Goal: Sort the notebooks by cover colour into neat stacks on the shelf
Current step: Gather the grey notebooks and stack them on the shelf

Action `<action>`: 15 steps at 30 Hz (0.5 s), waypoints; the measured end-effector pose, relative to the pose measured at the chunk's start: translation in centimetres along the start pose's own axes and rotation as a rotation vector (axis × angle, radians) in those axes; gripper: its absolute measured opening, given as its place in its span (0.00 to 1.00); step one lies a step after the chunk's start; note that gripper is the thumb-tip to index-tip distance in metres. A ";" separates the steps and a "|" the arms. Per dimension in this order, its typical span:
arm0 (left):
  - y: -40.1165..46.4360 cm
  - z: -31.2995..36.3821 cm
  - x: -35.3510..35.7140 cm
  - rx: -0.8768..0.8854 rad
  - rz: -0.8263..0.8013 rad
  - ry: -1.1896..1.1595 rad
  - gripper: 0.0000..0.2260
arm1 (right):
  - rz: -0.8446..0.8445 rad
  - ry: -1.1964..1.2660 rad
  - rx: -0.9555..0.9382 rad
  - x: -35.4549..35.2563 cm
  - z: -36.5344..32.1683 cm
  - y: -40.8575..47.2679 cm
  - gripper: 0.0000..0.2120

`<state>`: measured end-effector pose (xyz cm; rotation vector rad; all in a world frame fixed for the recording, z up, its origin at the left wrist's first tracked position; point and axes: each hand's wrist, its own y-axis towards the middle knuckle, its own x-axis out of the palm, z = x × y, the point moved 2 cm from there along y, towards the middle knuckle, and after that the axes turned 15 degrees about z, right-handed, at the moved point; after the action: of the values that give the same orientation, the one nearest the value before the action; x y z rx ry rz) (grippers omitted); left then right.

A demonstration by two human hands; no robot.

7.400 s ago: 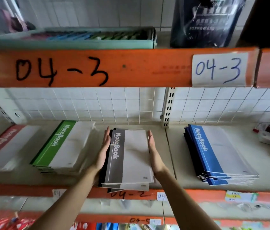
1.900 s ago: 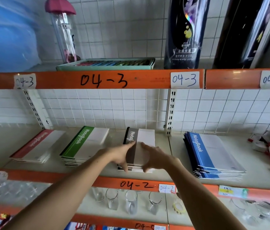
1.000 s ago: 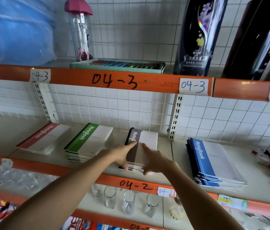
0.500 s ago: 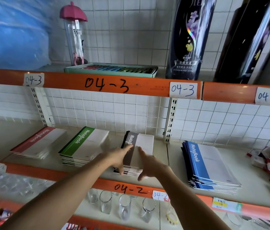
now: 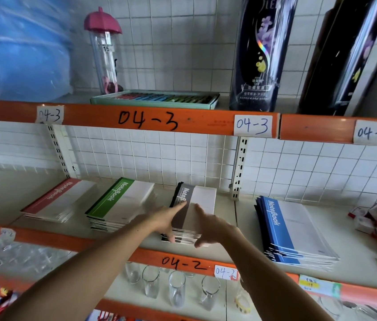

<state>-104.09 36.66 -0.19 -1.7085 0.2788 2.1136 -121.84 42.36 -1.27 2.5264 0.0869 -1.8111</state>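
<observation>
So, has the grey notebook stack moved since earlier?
Yes: the grey notebook stack was pushed back toward the tiled wall; it no longer overhangs the orange front rail.

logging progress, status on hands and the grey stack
Left hand and right hand both on grey notebook stack, fingers straight, gripping nothing. Red, green, blue stacks sorted alongside. Nothing in the way.

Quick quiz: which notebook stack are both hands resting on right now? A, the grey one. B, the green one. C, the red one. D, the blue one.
A: the left hand and right hand both lie with fingers spread on the grey notebook stack, which sits between the green notebook stack and the blue notebook stack.
</observation>
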 end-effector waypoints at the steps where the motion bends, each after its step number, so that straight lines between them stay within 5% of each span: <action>1: -0.3 0.2 -0.5 0.007 -0.035 -0.001 0.64 | -0.035 0.049 0.035 -0.4 -0.1 0.1 0.64; 6: -0.9 -0.9 -3.2 -0.086 -0.144 -0.275 0.48 | -0.216 0.354 0.188 -3.2 0.6 0.3 0.52; 11: 0.5 -2.7 -4.5 -0.211 0.183 -0.623 0.32 | 0.175 0.554 0.288 -3.8 1.9 1.6 0.31; 15: 3.5 -2.2 -3.2 -0.232 0.310 -0.794 0.26 | 0.399 0.790 0.422 -2.4 3.2 2.7 0.30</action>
<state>-103.09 32.02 2.03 -0.8287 0.0587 2.9470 -125.42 39.46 -0.07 3.0700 -0.7887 -0.6753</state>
